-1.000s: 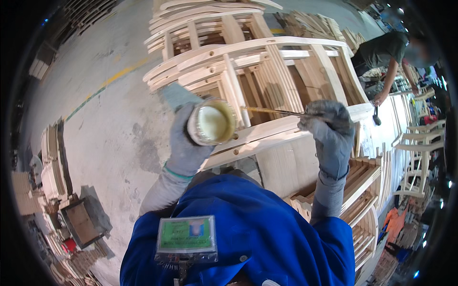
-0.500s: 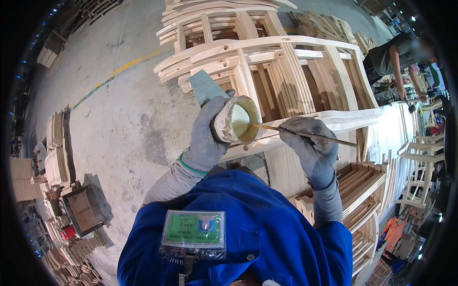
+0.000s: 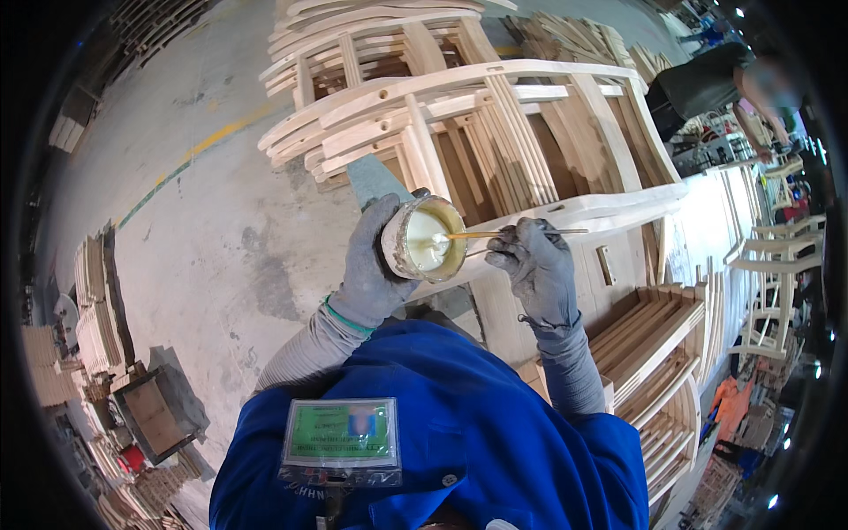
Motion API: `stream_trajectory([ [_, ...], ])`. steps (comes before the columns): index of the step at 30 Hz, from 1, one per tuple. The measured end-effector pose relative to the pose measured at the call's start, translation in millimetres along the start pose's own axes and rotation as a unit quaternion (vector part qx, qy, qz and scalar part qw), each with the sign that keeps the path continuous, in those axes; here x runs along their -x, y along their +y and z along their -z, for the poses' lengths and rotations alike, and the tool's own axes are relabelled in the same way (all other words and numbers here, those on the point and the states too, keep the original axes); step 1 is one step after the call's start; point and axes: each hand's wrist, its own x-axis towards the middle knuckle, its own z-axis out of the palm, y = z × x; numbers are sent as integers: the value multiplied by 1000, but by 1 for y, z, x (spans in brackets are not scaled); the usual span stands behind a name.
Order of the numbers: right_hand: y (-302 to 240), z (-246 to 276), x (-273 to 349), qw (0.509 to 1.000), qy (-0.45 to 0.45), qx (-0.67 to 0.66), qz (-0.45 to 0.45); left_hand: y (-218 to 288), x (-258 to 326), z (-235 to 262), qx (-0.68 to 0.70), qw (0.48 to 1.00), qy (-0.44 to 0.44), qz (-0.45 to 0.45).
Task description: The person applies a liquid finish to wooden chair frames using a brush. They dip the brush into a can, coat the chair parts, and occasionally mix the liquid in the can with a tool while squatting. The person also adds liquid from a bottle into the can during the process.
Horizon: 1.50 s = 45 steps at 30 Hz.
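Before the wearer's chest, above the near rail of the wooden frames (image 3: pixel 609 208): one cup (image 3: pixel 399 258), round, rim and outer wall crusted, holding pale liquid (image 3: pixel 426 237); one stick (image 3: pixel 481 235), thin, lying nearly level, its left end down in the liquid, its right end projecting free past the fingers. Left hand (image 3: pixel 364 269), grey glove: curled round the cup's outer side, fingers mostly closed, palm against the wall. Right hand (image 3: pixel 541 274), grey glove: thumb and fingertips pinched on the stick near its middle, the other fingers loosely bent, the whole hand just beside the cup and apart from its rim. One sheet (image 3: pixel 378 179), grey-green, stiff-looking, jutting beyond the left fingers; whether they grip it cannot be told. Handling notes, by judgement: the cup is best held steady and near level, as its mouth seems to lean toward the right hand; the pinch should stay light, so that the tip can turn without striking the wall; only the tip need be wetted, and a touch against the inner rim on lifting would shed excess; drips are best kept over the cup, clear of the bare wood below.
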Motion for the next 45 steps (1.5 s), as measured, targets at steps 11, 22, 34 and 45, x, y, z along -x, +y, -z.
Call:
stream_trajectory([
  [11, -44, 107, -35, 984, 72, -22, 159, -23, -4, 9, -148, 984, 28, 90],
  [22, -97, 129, -99, 806, 64, 550, 209, 2, 7, 14, 155, 958, 147, 191],
  [34, -102, 103, -120, 646, -78, 751, 111, -1, 17, 30, -214, 973, 69, 57],
  [45, -106, 100, -127, 704, -76, 704, 54, 7, 19, 31, -266, 958, 94, 56],
])
